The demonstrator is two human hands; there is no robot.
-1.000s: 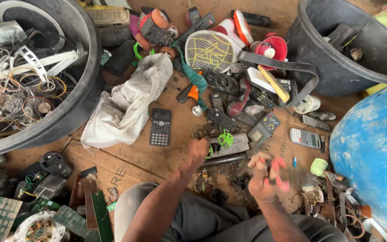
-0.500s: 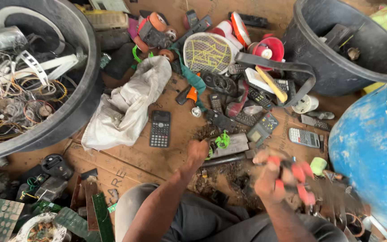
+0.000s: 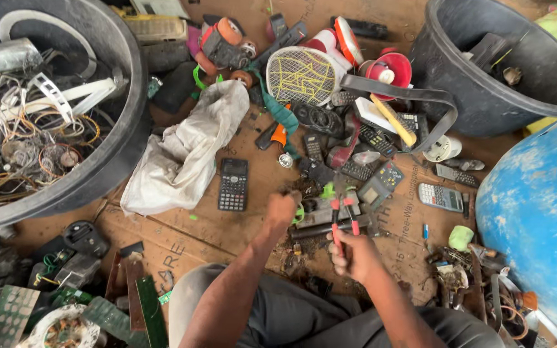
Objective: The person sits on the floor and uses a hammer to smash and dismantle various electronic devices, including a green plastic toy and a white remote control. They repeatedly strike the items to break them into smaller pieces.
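Pliers (image 3: 343, 216) in right grip (image 3: 354, 252), left hand (image 3: 283, 207) just beside

The right hand (image 3: 354, 254) closes round pliers (image 3: 342, 216) whose handles wear glossy red plastic sleeves over dull grey metal. The left hand (image 3: 282, 209) presses on a small part too hidden to tell its material. Beneath lies matt brown cardboard (image 3: 227, 229), scuffed and dusty, spread on the floor. A black calculator (image 3: 233, 184) of matt plastic lies beside a crumpled off-white cloth sack (image 3: 182, 154), coarse and stained. The two tubs (image 3: 485, 84) are dark plastic, dulled by grime. The racket (image 3: 303, 76) shows a fine metal mesh in a white plastic frame. The blue drum (image 3: 536, 219) has chipped, rough paint. Green circuit boards (image 3: 114, 316) look semi-glossy.
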